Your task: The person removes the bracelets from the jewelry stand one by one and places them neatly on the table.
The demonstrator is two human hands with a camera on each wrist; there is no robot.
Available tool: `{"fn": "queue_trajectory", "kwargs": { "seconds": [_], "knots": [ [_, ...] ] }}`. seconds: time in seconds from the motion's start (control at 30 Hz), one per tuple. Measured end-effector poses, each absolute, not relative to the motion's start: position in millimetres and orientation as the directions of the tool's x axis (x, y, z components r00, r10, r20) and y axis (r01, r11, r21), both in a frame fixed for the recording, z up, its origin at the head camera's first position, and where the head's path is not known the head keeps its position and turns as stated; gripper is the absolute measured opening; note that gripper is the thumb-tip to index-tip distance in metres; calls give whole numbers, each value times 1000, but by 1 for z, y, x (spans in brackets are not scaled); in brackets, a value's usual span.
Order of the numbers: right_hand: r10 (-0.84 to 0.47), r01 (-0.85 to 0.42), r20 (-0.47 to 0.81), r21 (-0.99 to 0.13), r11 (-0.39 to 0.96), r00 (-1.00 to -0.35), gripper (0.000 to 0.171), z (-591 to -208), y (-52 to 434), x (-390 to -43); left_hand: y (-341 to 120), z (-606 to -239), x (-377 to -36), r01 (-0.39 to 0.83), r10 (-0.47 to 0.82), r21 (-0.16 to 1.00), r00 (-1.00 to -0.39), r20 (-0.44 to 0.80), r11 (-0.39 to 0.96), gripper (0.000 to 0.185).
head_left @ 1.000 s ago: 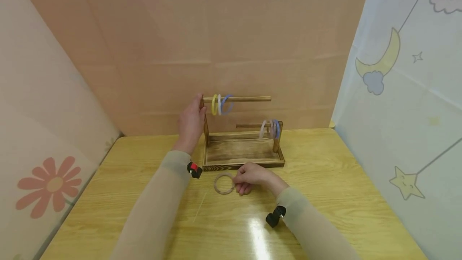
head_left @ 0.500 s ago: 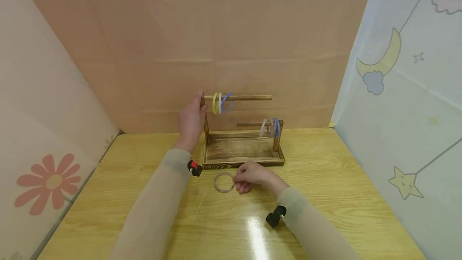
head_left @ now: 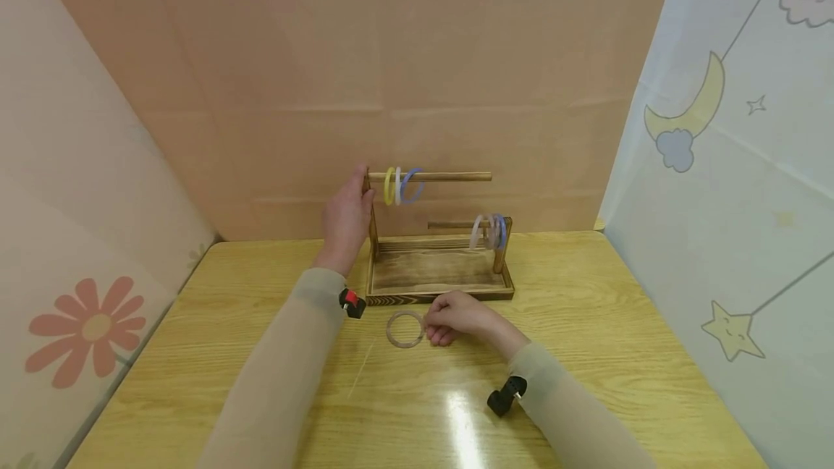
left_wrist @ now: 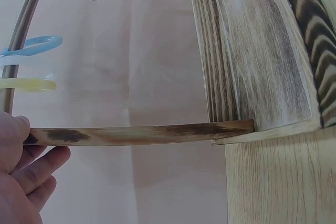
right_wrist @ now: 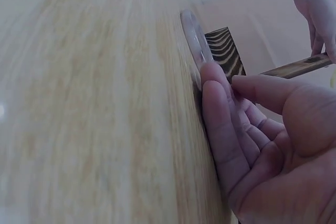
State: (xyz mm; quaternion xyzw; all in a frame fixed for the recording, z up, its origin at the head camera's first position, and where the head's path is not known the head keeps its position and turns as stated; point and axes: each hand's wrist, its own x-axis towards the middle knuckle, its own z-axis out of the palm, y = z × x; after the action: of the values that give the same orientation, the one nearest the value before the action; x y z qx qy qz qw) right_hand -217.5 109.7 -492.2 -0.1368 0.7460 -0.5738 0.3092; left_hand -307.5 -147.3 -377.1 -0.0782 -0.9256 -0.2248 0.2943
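My left hand grips the top of the left post of a wooden bangle rack; thumb and fingers lie on either side of the post in the left wrist view. A pale brownish translucent bangle lies flat on the table in front of the rack. My right hand rests low beside it, fingertips right at the bangle's right edge. In the right wrist view, the fingers are loosely bent along the tabletop, with the bangle just past their tips and nothing pinched.
On the upper bar hang a yellow bangle, a white bangle and a blue bangle. The lower bar carries pale bangles and a blue bangle near the right post. Printed cloth stands around the table.
My right hand has shifted slightly right, its fingertips easing back from the bangle, and the right forearm has moved right. The left hand stays on the post; the bangle lies where it was.
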Motion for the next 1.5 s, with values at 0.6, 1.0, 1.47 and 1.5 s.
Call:
{"fn": "queue_trajectory", "kwargs": {
  "seconds": [0.6,1.0,1.47,1.5],
  "knots": [
    [-386,-50,-61,-961,272,-920,31,-422,121,-224,-144,-379,-308,279,2,383,-810,586,881,46],
    [-265,-184,110,-944,273,-958,24,-393,114,-238,-143,-380,-308,276,6,368,-806,591,888,46],
    [-195,-192,148,-953,234,-970,30,-371,93,-257,-141,-380,-308,275,12,355,-805,593,894,45],
    [-191,-191,149,-954,229,-970,30,-370,91,-258,-141,-380,-308,274,11,356,-805,593,893,45]
  ]
}}
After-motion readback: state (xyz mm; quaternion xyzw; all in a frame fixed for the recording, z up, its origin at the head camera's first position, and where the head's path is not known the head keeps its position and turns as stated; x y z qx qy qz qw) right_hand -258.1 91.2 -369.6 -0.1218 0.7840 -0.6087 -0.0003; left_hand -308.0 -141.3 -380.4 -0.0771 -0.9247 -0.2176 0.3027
